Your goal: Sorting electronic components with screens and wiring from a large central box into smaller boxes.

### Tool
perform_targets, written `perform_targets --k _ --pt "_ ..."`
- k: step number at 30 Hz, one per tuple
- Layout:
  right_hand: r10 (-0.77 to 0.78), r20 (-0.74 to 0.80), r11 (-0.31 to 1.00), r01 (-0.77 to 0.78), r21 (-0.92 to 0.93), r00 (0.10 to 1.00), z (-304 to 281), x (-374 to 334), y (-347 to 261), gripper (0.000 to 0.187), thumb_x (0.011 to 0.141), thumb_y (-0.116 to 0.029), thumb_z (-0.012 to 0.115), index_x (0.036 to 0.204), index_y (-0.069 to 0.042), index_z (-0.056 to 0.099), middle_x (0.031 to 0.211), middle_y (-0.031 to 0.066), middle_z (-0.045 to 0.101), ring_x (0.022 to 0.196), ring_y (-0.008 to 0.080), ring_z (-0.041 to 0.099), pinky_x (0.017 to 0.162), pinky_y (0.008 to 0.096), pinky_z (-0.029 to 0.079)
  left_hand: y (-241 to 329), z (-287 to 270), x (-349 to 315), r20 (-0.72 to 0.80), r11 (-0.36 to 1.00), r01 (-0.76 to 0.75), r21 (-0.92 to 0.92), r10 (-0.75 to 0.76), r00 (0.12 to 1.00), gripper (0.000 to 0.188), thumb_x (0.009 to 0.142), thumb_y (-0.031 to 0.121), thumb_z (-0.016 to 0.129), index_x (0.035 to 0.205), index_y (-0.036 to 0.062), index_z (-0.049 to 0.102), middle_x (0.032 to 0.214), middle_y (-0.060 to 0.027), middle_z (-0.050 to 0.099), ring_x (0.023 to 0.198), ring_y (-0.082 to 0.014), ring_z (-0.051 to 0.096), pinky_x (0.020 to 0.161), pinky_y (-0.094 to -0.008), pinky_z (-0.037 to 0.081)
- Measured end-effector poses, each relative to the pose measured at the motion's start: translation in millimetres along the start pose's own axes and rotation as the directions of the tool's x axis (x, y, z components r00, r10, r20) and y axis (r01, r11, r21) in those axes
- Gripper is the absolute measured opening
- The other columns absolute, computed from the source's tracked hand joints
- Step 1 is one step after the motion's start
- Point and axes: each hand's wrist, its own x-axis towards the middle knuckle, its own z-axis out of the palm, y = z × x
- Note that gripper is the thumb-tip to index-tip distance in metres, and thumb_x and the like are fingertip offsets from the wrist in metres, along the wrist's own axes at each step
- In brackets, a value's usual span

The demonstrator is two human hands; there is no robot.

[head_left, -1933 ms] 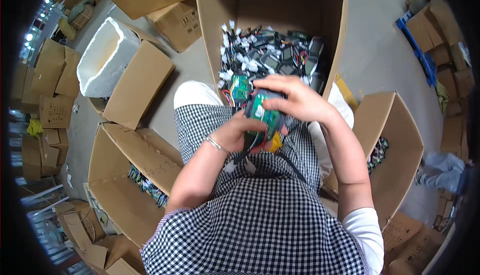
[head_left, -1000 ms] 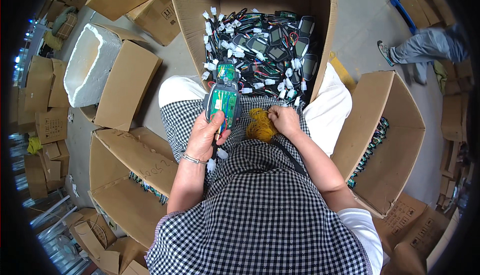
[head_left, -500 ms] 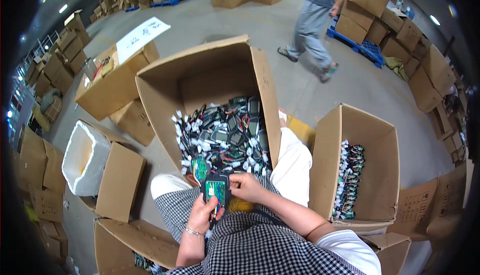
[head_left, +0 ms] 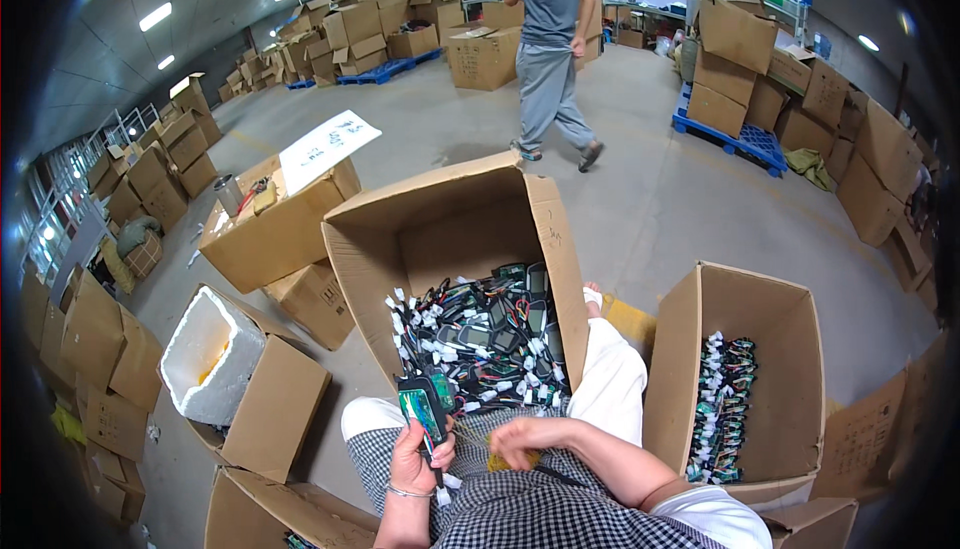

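Observation:
My left hand (head_left: pixel 412 461) is closed around a display unit (head_left: pixel 420 409) with a black housing and an exposed green circuit board. Wires with white connectors (head_left: pixel 443 494) hang from it below the hand. To its right, over my lap, my right hand (head_left: pixel 527 441) has its fingers bent together and pointing down, apart from the unit. Whatever they may hold is too small or hidden to make out. A yellow thing (head_left: pixel 500 461) lies on the checked apron, partly behind those fingers. Ahead, a large cardboard box (head_left: pixel 450 189) contains many similar display units (head_left: pixel 490 334) with tangled wires.
At right stands a cardboard box (head_left: pixel 760 319) with rows of wired circuit boards (head_left: pixel 722 409). A foam-lined box (head_left: pixel 190 389) and a carton (head_left: pixel 270 234) bearing a white sheet (head_left: pixel 325 149) are at left. Beyond the large box, a person (head_left: pixel 552 39) walks near stacked cartons.
My right hand has come off the display unit and moved to the right over my lap. The left hand keeps the unit. The view has tilted up, and the walking person is farther left.

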Motion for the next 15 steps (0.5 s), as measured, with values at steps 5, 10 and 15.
perform_targets --k 5,10,15 --pt "0.045 0.368 0.966 0.054 -0.254 0.929 -13 -16 -9 0.049 0.090 -0.016 0.059 0.134 -0.001 0.047 0.106 0.0196 0.067 0.080 0.0175 0.068 0.053 0.0256 0.050 -7 -13 2 -0.066 0.996 0.077 0.033 -0.075 0.995 0.042 0.094 0.035 0.054 0.117 -0.0004 0.049 0.098 -0.0137 0.055 0.059 -0.0142 0.044 0.045 -0.0223 0.036" --pt "-0.651 -0.269 0.732 0.681 0.024 0.709 7 -30 -56 0.087 0.076 -0.039 0.076 0.141 0.001 0.036 0.144 0.0178 0.041 0.133 0.0234 0.041 0.114 0.0480 0.019 -10 -3 -7 -0.161 0.928 0.096 0.361 -0.039 0.986 0.032 0.093 0.020 0.059 0.116 0.0001 0.049 0.091 -0.0107 0.056 0.064 -0.0139 0.049 0.046 -0.0222 0.037" --pt "-0.541 0.109 0.044 0.157 -0.987 0.834 22 8 -81 0.056 0.079 -0.051 0.066 0.115 -0.008 0.064 0.116 0.0135 0.065 0.112 0.0270 0.059 0.113 0.0511 0.016 -33 -4 9 0.049 -0.610 -0.035 0.792 0.007 0.999 0.037 0.085 0.030 0.064 0.104 0.0002 0.055 0.094 -0.0198 0.061 0.074 -0.0340 0.066 0.065 -0.0436 0.053"
